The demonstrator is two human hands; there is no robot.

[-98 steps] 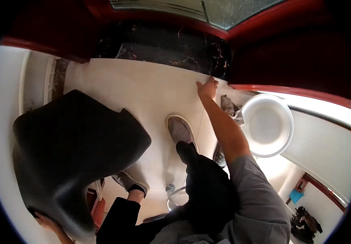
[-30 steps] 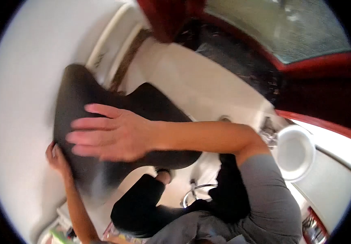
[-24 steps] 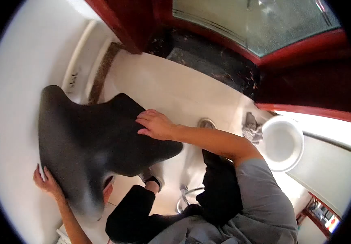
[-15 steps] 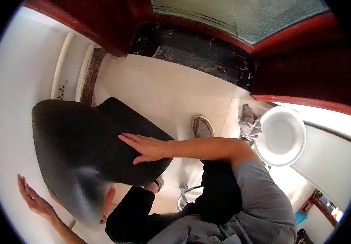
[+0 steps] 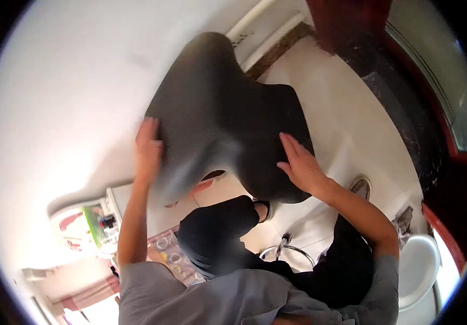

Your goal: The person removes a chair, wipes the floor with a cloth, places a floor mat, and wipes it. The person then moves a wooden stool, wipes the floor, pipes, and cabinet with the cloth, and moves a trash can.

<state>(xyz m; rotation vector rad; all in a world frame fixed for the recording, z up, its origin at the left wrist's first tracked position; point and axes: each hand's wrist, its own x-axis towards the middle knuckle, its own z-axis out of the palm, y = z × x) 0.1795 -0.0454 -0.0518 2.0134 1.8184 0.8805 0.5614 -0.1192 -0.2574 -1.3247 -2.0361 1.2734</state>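
A large black chair-like shell with a smooth, curved surface stands in front of me, close to the white wall. My left hand is at its left edge, fingers bent and slightly blurred, with nothing seen gripped. On the right part of the shell, my right hand lies flat with its fingers spread. Part of something red shows beneath the shell's lower edge.
A chrome ring base stands on the tiled floor between my legs. At the lower right are a white basin and a grey cloth. Pipes run along the wall. A dark marble threshold lies at right.
The view has swung left, so the shell appears farther right. My left hand, earlier apart from the shell, is now at its left edge. My right hand remains spread on it.
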